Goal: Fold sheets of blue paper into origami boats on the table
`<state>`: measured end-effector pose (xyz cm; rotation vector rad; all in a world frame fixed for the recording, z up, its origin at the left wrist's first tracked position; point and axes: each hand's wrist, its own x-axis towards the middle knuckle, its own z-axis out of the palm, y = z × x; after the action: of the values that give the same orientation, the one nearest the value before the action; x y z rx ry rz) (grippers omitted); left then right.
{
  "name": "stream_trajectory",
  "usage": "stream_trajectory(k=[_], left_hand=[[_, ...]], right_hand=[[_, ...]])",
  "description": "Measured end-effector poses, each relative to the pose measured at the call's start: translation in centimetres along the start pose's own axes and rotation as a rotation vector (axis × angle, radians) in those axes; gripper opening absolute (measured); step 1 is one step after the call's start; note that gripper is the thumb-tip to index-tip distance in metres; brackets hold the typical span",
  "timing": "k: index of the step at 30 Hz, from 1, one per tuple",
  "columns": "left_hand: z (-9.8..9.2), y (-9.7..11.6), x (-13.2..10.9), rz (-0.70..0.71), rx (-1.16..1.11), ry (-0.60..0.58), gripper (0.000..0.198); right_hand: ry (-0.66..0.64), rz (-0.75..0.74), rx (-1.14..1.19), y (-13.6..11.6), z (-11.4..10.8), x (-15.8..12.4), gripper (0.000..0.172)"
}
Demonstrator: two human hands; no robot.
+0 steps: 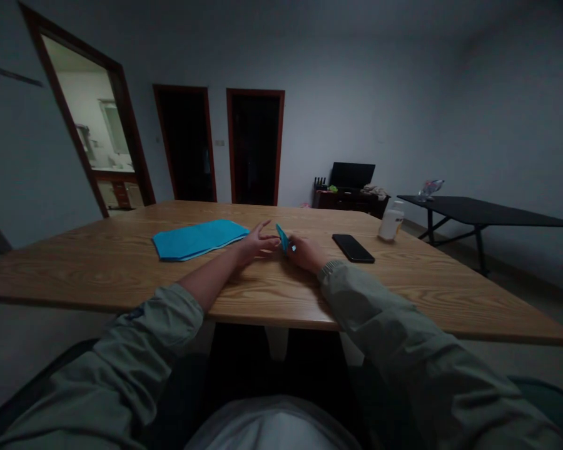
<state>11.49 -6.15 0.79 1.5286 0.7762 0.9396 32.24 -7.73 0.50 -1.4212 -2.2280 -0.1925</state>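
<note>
My right hand (pixel 306 251) is closed around a small folded piece of blue paper or cloth (pixel 282 237), held just above the wooden table (pixel 263 294). Its upper end sticks out past my fingers, and the rest is hidden in the grip. My left hand (pixel 256 244) is open beside it with fingers spread, the fingertips close to the blue piece; whether they touch it I cannot tell. To the left of my left hand lies a flat stack of blue sheets or folded cloth (pixel 197 240).
A black phone (pixel 353 248) lies right of my right hand. Beyond it stands a white bottle (pixel 391 222) near the table's right edge. At the back is a low cabinet (pixel 349 200) with a dark screen (pixel 353 175). A black table (pixel 478 211) stands at right.
</note>
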Motion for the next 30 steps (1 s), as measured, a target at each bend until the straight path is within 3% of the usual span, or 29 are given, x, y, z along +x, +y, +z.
stream_trajectory(k=[3, 6, 11, 16, 21, 26, 30], left_hand=[[1.1, -0.3, 0.7, 0.016, 0.013, 0.134, 0.109], [1.8, -0.3, 1.2, 0.095, 0.100, 0.185, 0.102], [2.4, 0.7, 1.0, 0.339, 0.422, 0.355, 0.075], [2.4, 1.9, 0.3, 0.555, 0.791, 0.547, 0.049], [1.4, 2.0, -0.1, 0.636, 0.852, 0.576, 0.040], [0.2, 0.8, 0.3, 0.566, 0.843, 0.461, 0.024], [0.0, -0.4, 0.7, 0.474, 0.818, 0.461, 0.013]], right_hand=[[0.104, 0.174, 0.064, -0.5, 0.1, 0.9, 0.017], [0.219, 0.257, 0.221, -1.3, 0.0, 1.9, 0.016], [0.351, 0.225, 0.455, -3.2, -0.4, 2.5, 0.015], [0.424, 0.168, 0.353, -3.9, -1.2, 2.2, 0.020], [0.433, 0.146, 0.265, -2.1, -1.7, 1.9, 0.019], [0.374, 0.117, 0.283, 1.1, -0.9, 1.5, 0.017], [0.241, 0.132, 0.311, 2.1, 0.6, 1.3, 0.023]])
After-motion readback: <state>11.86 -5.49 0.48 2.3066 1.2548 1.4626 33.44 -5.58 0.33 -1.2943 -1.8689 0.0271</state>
